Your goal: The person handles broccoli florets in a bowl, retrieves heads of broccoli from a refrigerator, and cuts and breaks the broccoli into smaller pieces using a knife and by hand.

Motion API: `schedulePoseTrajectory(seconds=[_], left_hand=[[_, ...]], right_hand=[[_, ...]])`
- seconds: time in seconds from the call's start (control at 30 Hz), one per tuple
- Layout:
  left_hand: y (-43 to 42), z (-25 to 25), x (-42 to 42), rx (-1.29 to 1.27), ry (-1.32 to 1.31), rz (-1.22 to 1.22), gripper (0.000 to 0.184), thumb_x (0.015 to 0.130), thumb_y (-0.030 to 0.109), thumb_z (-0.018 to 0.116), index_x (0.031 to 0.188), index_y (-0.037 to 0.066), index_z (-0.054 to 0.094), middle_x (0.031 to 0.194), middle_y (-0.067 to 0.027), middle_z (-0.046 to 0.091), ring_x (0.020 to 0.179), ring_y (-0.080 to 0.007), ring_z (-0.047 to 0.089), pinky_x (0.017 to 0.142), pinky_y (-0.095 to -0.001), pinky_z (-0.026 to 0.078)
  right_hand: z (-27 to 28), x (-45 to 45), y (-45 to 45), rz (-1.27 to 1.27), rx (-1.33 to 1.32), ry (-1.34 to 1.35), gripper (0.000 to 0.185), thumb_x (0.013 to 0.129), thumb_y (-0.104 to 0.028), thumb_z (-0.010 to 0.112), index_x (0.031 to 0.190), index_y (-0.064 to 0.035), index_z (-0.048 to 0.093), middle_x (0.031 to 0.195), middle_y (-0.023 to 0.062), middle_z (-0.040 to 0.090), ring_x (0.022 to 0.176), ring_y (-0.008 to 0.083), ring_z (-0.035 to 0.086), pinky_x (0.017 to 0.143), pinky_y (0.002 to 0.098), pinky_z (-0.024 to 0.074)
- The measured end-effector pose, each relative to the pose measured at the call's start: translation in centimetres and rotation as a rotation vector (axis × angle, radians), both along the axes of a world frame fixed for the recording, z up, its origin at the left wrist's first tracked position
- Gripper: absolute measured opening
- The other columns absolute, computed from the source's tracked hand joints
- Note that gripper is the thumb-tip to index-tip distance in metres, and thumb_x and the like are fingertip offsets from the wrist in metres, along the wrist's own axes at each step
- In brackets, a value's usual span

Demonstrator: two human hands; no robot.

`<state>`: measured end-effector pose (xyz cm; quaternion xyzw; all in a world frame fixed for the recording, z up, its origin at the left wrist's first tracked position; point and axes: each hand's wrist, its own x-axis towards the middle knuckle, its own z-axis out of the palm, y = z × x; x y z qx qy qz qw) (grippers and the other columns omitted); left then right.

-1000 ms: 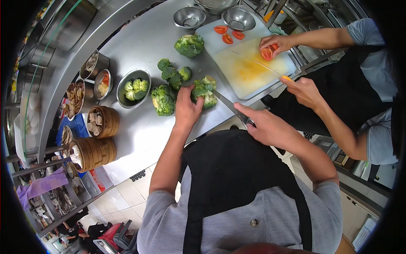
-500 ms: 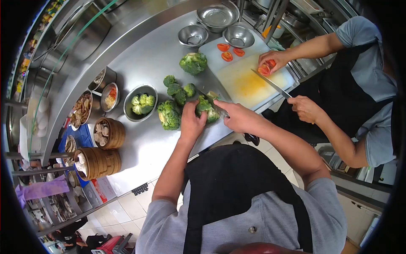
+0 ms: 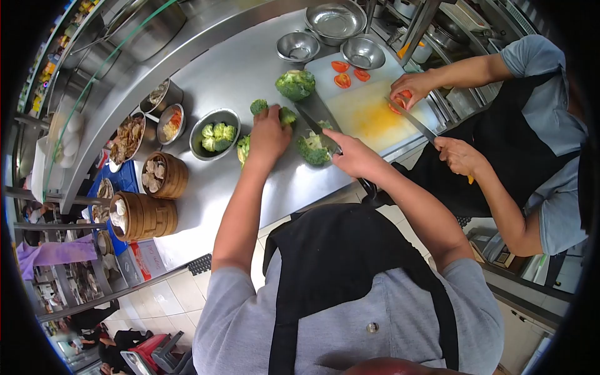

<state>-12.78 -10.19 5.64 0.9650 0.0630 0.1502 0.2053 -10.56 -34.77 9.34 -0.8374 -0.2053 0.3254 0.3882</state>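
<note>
My right hand [image 3: 355, 155] grips a knife [image 3: 310, 120] whose blade points up and left over the steel table [image 3: 206, 187]. Just beneath the blade lies a partly cut broccoli head [image 3: 314, 149]. My left hand [image 3: 269, 134] is over the broccoli florets [image 3: 258, 107], its fingers curled down; what they hold is mostly hidden. One broccoli head [image 3: 243, 149] is partly covered by that hand, and another whole head [image 3: 295, 84] sits farther back. A steel bowl [image 3: 197, 147] left of my hand contains cut florets [image 3: 218, 136].
At the right, a co-worker's hands [image 3: 437, 119] cut tomato with a knife on a white board [image 3: 350, 112]. Empty steel bowls [image 3: 298, 47] stand at the back. Bamboo steamers [image 3: 150, 215] and food containers [image 3: 170, 123] line the left edge, below a steel shelf.
My left hand has left the cut broccoli head and moved left onto the florets. My right hand stays with the knife beside the cut head. The co-worker's blade has moved onto the tomato.
</note>
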Motion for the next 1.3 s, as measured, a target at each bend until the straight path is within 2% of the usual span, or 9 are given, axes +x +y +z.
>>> schedulePoseTrajectory(seconds=[0.27,0.33,0.43,0.5,0.63,0.77,1.0,1.07,1.3], left_hand=[[-5.8,-3.1,-3.3,-0.651,0.324,0.053,0.064,0.089,0.026,0.077,0.139,-0.005,0.052,0.126,-0.0233,0.066,0.11,-0.0327,0.068,0.094,-0.042,0.055],[-7.6,-3.6,-3.6,-1.281,0.33,0.099,0.06,0.086,0.026,0.081,0.131,-0.006,0.057,0.118,-0.0238,0.068,0.106,-0.029,0.068,0.09,-0.0404,0.055],[-7.4,-3.4,-3.9,-0.869,0.205,0.011,0.058,0.085,0.023,0.081,0.13,-0.006,0.057,0.115,-0.0206,0.069,0.105,-0.0263,0.069,0.087,-0.0379,0.056],[-6.0,-5.8,-3.8,-0.827,0.101,-0.028,0.056,0.086,0.021,0.08,0.13,-0.003,0.058,0.121,-0.0211,0.067,0.106,-0.0278,0.069,0.086,-0.0378,0.056],[-4.3,-5.1,-4.3,-0.396,-0.092,-0.138,0.051,0.086,0.016,0.078,0.132,0.004,0.06,0.142,-0.0232,0.055,0.109,-0.0335,0.067,0.085,-0.0382,0.057],[-4.4,-4.4,-4.9,-0.155,-0.064,-0.108,0.049,0.084,0.014,0.079,0.13,0.007,0.063,0.147,-0.0219,0.048,0.132,-0.0403,0.053,0.112,-0.0467,0.045],[-4.0,-5.3,-4.6,-0.381,-0.119,-0.108,0.048,0.085,0.008,0.078,0.13,0.001,0.063,0.14,-0.0194,0.055,0.128,-0.0357,0.057,0.107,-0.0418,0.049],[-3.8,-5.5,-4.6,-0.45,-0.127,-0.112,0.046,0.087,0.005,0.077,0.13,-0.001,0.062,0.137,-0.0183,0.057,0.126,-0.032,0.06,0.104,-0.0379,0.05],[-3.0,-5.5,-4.2,-0.601,-0.093,-0.075,0.045,0.09,0.005,0.075,0.132,-0.001,0.061,0.133,-0.0165,0.06,0.123,-0.0273,0.061,0.106,-0.0352,0.048]], right_hand=[[-1.4,-0.6,-2.3,-0.03,-0.012,-0.077,0.07,0.093,-0.005,0.055,0.16,-0.0118,0.036,0.107,0.0227,0.07,0.059,0.0242,0.062,0.062,0.0387,0.0545],[-2.7,-0.9,-3.6,-0.03,-0.007,-0.123,0.07,0.094,-0.005,0.056,0.16,-0.0125,0.037,0.117,0.025,0.07,0.063,0.0273,0.064,0.067,0.0398,0.0562],[-2.2,-1.4,-5.0,0.008,0.075,-0.298,0.069,0.094,-0.006,0.056,0.16,-0.0129,0.037,0.135,0.0255,0.064,0.084,0.0363,0.07,0.085,0.042,0.0561],[0.6,-2.6,-6.1,0.005,0.052,-0.196,0.069,0.092,-0.005,0.055,0.158,-0.0104,0.039,0.099,0.0269,0.07,0.079,0.039,0.067,0.079,0.0459,0.0526],[1.8,-4.2,-8.8,0.063,0.07,-0.153,0.068,0.092,-0.004,0.054,0.158,-0.0112,0.04,0.1,0.0288,0.069,0.082,0.0419,0.068,0.081,0.0478,0.0518],[3.7,-4.7,-9.7,0.178,-0.073,-0.04,0.069,0.093,-0.007,0.057,0.159,-0.018,0.038,0.127,0.0289,0.065,0.097,0.0456,0.067,0.089,0.0461,0.0522],[-0.6,-4.9,-9.4,0.168,0.028,-0.082,0.069,0.094,-0.008,0.056,0.16,-0.0168,0.037,0.121,0.0303,0.066,0.09,0.0475,0.065,0.085,0.0476,0.0519],[-0.9,-4.9,-9.1,0.152,0.11,-0.14,0.068,0.092,-0.003,0.054,0.157,-0.0133,0.04,0.081,0.0276,0.064,0.072,0.0442,0.064,0.07,0.0501,0.0496],[-1.9,-4.2,-6.5,0.14,0.149,-0.154,0.067,0.096,-0.006,0.055,0.16,-0.0151,0.037,0.122,0.0289,0.067,0.082,0.0412,0.066,0.082,0.0423,0.0532]])
